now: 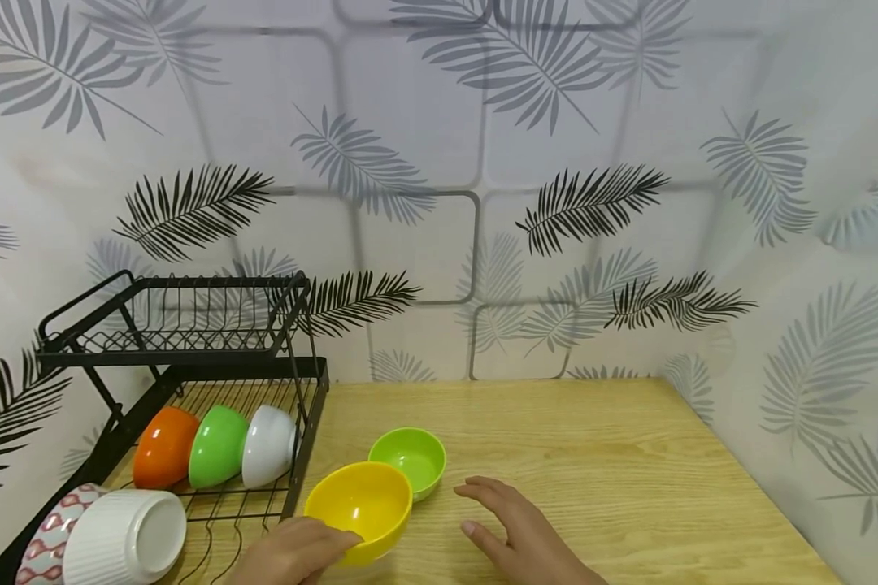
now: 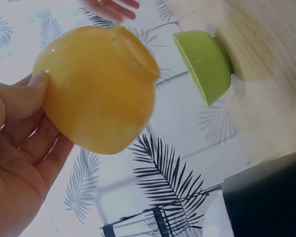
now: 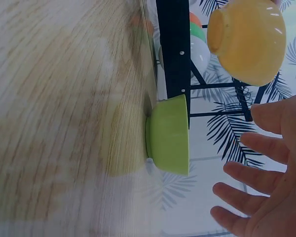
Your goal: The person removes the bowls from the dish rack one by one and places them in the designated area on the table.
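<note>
My left hand (image 1: 293, 552) grips a yellow bowl (image 1: 360, 508) by its near rim, thumb on one side and fingers on the other. In the left wrist view the bowl (image 2: 96, 91) is tilted and held up off the table. Behind it in the head view, a light green bowl (image 1: 410, 459) stands upright on the table, partly covered by the yellow one. To the right of both bowls is my right hand (image 1: 515, 532), holding nothing. Its fingers are spread and relaxed in the right wrist view, with the green bowl (image 3: 170, 134) a short way off.
A black two-tier dish rack (image 1: 310, 439) stands at the left. On its lower level lean an orange bowl (image 1: 164, 447), a green bowl (image 1: 218, 447) and a white bowl (image 1: 269, 447). Nearer are a ribbed white bowl (image 1: 106, 536) and a red-patterned bowl (image 1: 51, 536). A wooden table (image 1: 593, 439) meets patterned walls.
</note>
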Demonstrator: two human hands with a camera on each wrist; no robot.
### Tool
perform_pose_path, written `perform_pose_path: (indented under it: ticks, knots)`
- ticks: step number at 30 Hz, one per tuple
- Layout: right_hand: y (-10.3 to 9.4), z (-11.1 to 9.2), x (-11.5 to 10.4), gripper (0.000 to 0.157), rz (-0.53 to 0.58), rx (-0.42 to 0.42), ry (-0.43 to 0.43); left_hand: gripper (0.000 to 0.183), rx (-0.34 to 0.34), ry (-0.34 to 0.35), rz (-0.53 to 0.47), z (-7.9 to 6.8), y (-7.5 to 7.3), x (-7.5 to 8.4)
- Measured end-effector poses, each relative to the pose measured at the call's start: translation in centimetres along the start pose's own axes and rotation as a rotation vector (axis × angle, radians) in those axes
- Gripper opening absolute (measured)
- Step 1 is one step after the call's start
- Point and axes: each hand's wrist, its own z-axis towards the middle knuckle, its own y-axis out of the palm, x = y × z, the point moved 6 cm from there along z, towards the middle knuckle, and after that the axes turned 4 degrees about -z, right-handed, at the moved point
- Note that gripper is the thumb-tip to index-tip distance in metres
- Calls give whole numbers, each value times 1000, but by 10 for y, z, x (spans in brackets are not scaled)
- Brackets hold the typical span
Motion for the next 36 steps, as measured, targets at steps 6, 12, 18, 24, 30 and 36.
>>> perform_pose_path:
  ticks: [6,12,18,24,30,36]
  knots:
    - [0,-3,-5,52,2,19,-36,42,40,-4,165,5,8,7]
    - [1,-3,-11,49,23,10,-74,42,-8,82,168,13,18,8]
    - [-1,-5,-20,47,10,31,-134,44,-53,89,147,19,29,11]
    - [0,-5,-25,42,-12,45,-197,43,3,140,163,26,33,15]
    - [-1,-9,-26,39,-31,101,-266,43,30,159,143,32,40,19]
    - [-4,-12,-28,38,-74,160,-335,40,61,211,129,37,45,23]
